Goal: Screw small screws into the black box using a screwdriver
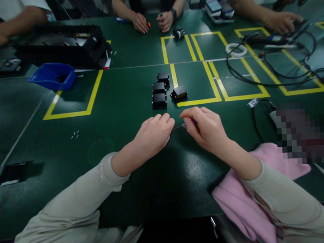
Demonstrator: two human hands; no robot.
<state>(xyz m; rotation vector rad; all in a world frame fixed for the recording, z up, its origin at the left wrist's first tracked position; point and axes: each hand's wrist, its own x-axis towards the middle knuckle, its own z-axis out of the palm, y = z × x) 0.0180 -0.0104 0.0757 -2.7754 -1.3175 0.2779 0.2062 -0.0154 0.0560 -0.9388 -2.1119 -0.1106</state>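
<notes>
My left hand (154, 134) is curled closed just above the green table (118, 109), its fingertips at the tip of a thin tool. My right hand (205, 128) pinches that small screwdriver (181, 126), whose shaft points left toward the left fingers. What the left fingers hold is too small to make out. Several small black boxes (159, 94) stand in a cluster just beyond both hands, one (179, 93) set apart to the right on a yellow tape line.
A blue bin (54, 76) and a black tray (64, 43) sit at the far left. Black cables (269, 66) and a white tape roll (236, 49) lie at the right. Tiny screws (75, 135) lie left. Pink cloth (243, 200) covers my right lap. Other people's hands (152, 21) work at the far edge.
</notes>
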